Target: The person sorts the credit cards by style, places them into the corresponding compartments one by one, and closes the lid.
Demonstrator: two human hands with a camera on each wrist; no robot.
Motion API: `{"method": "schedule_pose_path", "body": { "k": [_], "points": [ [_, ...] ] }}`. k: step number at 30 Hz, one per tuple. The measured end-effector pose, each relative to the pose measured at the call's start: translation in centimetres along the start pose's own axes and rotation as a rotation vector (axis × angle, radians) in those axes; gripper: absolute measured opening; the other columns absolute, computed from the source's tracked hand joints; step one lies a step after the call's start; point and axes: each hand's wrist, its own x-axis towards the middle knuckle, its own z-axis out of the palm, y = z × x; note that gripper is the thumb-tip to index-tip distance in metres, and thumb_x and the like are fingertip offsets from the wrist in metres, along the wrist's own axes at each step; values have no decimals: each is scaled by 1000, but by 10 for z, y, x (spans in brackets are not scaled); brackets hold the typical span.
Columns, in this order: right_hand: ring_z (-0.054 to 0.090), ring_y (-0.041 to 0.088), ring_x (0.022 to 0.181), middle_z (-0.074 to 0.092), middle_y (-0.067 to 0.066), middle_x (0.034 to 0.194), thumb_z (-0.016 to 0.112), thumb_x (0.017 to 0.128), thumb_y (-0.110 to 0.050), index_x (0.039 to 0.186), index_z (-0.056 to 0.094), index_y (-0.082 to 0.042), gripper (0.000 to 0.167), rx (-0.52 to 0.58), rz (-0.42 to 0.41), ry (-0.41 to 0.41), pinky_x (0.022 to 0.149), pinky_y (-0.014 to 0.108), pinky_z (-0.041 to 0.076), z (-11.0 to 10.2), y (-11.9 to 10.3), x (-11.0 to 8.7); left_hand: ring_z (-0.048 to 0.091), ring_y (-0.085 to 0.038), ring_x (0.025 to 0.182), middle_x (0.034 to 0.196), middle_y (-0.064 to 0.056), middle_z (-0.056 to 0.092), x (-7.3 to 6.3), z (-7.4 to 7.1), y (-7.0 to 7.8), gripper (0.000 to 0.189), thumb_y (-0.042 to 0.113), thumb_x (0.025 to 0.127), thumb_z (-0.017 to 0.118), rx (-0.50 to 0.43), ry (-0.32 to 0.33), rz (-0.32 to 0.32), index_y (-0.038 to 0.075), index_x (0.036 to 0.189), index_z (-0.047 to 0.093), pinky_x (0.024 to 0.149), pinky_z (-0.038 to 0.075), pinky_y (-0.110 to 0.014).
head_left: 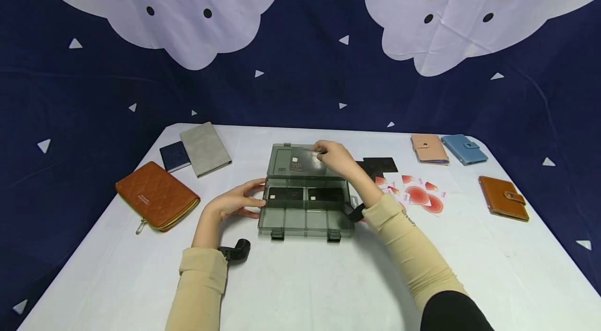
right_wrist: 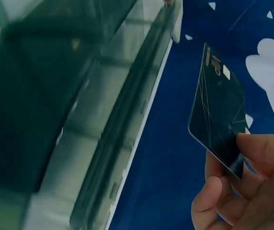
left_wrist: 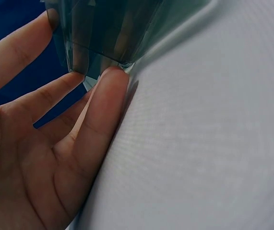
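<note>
A see-through grey-green plastic compartment box [head_left: 306, 221] stands with its lid [head_left: 280, 158] folded back. Inside, two black cards [head_left: 285, 193] lie side by side in compartments. My right hand [head_left: 335, 157] pinches a dark card [right_wrist: 218, 103] with a chip and "VIP" lettering between thumb and fingers, above the box. In the head view the card overlaps the lid. My left hand [head_left: 237, 199] rests against the box's left side; the left wrist view shows its fairly straight fingers [left_wrist: 45, 98] touching the wall near a lower corner.
More black cards [head_left: 381, 164] and several red-and-white cards [head_left: 418, 195] lie right of the box. A brown zip wallet [head_left: 157, 195], a navy booklet [head_left: 175, 156] and a grey notebook [head_left: 205, 149] are left. Pink [head_left: 429, 148], blue [head_left: 464, 149] and brown snap wallets [head_left: 503, 198] sit right.
</note>
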Motion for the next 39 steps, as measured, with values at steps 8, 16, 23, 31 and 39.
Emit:
{"method": "schedule_pose_path", "body": {
  "k": [8,16,23,31,39],
  "points": [
    [57,28,98,62,15,108,52,91,-1,111,63,-2,23,-35,-37,-141,82,40,49,21,-9,1,51,-27,109,151,-22,10,1,0,-1,78,6,87,61,0,-6,2,6,148,14,83,52,-41],
    [58,24,91,63,12,103,45,85,13,103,67,-6,33,-127,-38,-281,66,28,52,39,-18,4,52,-25,106,151,-24,10,1,-1,-1,79,7,86,62,-11,-13,12,5,148,14,82,52,-41],
    [57,19,76,59,9,90,51,87,10,95,62,-4,19,-115,-55,-336,61,26,53,47,-19,4,50,-27,109,151,-23,11,0,0,0,79,7,86,62,-10,-16,9,6,148,13,82,52,-41],
    [50,14,53,63,10,85,48,89,4,110,61,-11,29,-280,-51,-399,50,23,40,45,-22,2,52,-25,106,151,-23,10,0,0,1,79,6,86,61,-14,-15,7,6,148,13,81,52,-40],
    [45,15,50,59,15,111,46,93,-5,124,57,-16,35,-274,93,-468,49,27,43,41,-27,-1,50,-27,109,151,-23,10,0,0,1,79,7,86,62,-11,-9,6,6,148,14,83,52,-41]
  ]
}}
